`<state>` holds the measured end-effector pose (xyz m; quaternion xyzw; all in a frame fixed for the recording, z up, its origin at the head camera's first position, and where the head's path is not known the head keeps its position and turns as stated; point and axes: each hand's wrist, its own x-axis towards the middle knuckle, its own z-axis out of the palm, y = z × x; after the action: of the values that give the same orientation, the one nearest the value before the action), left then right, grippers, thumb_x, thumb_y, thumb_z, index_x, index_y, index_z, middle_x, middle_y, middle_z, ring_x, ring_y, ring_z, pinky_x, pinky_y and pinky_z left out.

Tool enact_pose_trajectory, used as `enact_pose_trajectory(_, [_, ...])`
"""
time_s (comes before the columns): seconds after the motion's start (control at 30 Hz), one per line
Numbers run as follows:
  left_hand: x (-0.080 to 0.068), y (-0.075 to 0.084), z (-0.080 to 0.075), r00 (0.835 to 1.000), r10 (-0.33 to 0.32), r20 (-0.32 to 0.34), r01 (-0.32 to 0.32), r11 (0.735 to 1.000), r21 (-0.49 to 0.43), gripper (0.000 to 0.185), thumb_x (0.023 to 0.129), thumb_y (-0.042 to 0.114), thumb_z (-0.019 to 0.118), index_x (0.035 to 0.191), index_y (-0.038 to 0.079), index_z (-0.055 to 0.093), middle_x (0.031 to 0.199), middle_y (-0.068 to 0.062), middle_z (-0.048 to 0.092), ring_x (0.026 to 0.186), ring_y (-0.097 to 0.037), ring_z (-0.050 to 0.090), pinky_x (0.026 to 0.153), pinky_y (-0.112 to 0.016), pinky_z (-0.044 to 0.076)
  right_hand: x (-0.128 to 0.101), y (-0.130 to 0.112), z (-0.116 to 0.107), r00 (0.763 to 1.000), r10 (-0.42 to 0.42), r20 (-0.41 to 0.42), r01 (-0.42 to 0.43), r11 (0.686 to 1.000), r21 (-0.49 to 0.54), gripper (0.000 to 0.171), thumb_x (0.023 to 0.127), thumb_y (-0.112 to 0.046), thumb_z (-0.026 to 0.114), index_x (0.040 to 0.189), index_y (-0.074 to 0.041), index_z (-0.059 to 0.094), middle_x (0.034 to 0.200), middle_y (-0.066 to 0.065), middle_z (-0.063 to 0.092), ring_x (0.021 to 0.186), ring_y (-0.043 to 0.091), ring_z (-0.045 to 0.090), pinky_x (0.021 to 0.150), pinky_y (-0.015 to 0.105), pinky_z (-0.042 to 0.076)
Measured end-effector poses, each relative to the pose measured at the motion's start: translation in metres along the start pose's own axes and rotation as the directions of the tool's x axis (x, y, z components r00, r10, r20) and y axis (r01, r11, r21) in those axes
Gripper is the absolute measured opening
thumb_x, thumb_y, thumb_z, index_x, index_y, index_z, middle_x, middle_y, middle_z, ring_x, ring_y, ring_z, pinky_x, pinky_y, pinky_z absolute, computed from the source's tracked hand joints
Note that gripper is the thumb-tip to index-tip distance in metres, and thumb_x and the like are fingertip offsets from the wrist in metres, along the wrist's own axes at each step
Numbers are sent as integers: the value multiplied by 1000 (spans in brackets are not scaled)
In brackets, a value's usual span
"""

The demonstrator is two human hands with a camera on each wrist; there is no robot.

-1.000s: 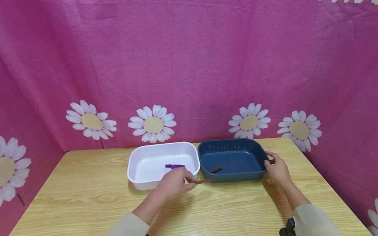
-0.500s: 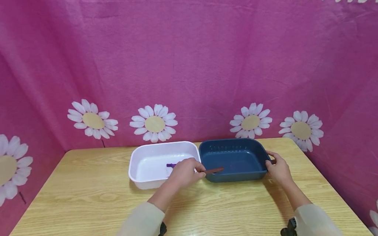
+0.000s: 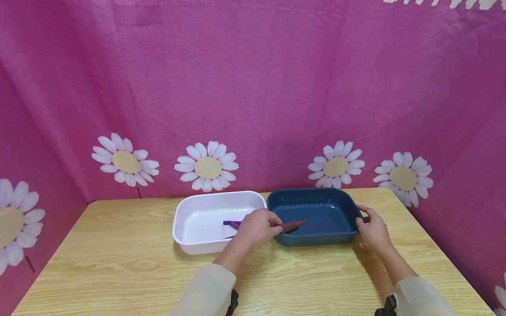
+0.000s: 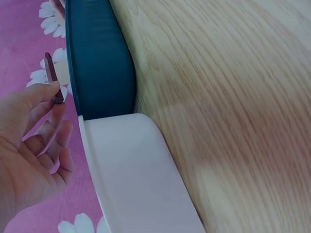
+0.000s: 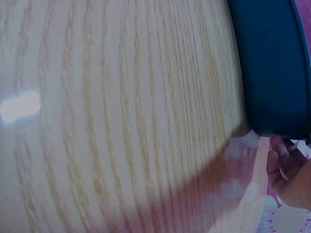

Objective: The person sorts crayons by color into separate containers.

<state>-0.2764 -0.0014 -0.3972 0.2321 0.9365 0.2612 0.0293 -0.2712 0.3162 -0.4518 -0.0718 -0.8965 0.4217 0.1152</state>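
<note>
My left hand (image 3: 257, 227) pinches a slim brown stick with a pointed end (image 3: 296, 223) between thumb and fingertips, over the left part of the dark blue basin (image 3: 315, 239). In the left wrist view, the stick (image 4: 50, 73) shows its tapered tip pointing away from the hand. Another brown stick (image 3: 291, 230) lies in that basin, partly hidden below the held one. My right hand (image 3: 373, 228) grips the blue basin at its right end, thumb at the near side and fingers behind. In the right wrist view, its fingertips (image 5: 278, 144) are right at the basin's end.
A white basin (image 3: 197, 248) stands side by side with the blue one, and slim purple pieces (image 3: 233, 223) lie in it, partly hidden by my left hand. Both stand at the back of the wooden table (image 3: 124, 277), before a pink flowered cloth (image 3: 247, 89).
My left hand has moved right and slightly away from me with the brown stick, from the white basin's front edge to over the blue basin. The right hand has kept its place.
</note>
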Motion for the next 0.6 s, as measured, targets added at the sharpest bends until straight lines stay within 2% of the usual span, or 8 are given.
enact_pose_trajectory(0.47, [11, 4, 10, 999, -10, -41, 13, 998, 66, 15, 86, 28, 65, 96, 21, 75, 90, 5, 71, 88, -13, 61, 73, -29, 49, -4, -7, 0, 998, 57, 15, -56, 996, -65, 45, 93, -11, 44, 136, 1, 42, 101, 28, 60, 86, 32, 58, 62, 23, 45])
enact_pose_trajectory(0.6, [12, 7, 13, 998, -22, -51, 25, 998, 57, 22, 84, 27, 68, 105, 20, 71, 91, 3, 68, 89, -15, 59, 74, -30, 49, -3, -7, 0, 999, 50, 13, -50, 997, -63, 45, 92, -11, 44, 136, 1, 42, 102, 28, 60, 85, 31, 59, 62, 23, 45])
